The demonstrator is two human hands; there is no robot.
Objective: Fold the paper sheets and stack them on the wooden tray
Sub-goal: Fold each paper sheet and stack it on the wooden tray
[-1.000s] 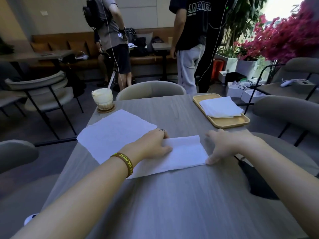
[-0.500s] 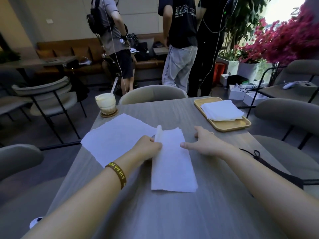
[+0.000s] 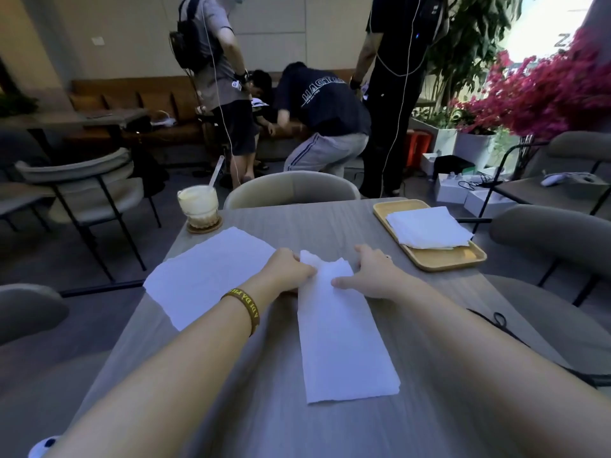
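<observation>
While the folded strip (image 3: 344, 342) lay across the table (image 3: 330, 223) a second ago, it now runs from 12 to 6 o'clock, and its far end is lifted and crumpled. The left hand (image 3: 287, 271) pinches this end at its left side with curled fingers. The right hand (image 3: 370, 276) has come closer and rests with nearly straight fingers on the right edge. The left fingertips are hidden under the hand.

At 10 o'clock from the strip lies a flat sheet (image 3: 211, 276). At 2 o'clock the wooden tray (image 3: 439, 261) holds the folded stack (image 3: 426, 228). The table is grey wood grain, with a drink glass (image 3: 198, 203) at 11 o'clock. Behind it are people, one now bent over, and pink flowers (image 3: 545, 90).
</observation>
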